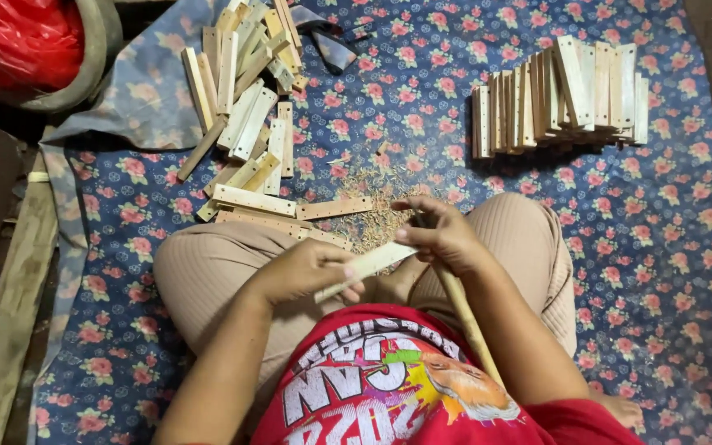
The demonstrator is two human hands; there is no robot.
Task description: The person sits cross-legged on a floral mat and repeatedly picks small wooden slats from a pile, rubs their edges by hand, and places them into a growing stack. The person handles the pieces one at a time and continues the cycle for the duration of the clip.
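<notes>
Sitting cross-legged on a blue floral cloth [661, 247], the person pinches a pale wooden slat [370, 265] over the lap; the left hand [306, 270] has its grip closed round the slat's near end, the right hand [442, 235] holds the far end and also clasps a long wooden stick [471, 325]. Loose slats [245, 115] lie scattered ahead to the left, a neat stack of slats [562, 99] to the right, shavings [368, 206] between
</notes>
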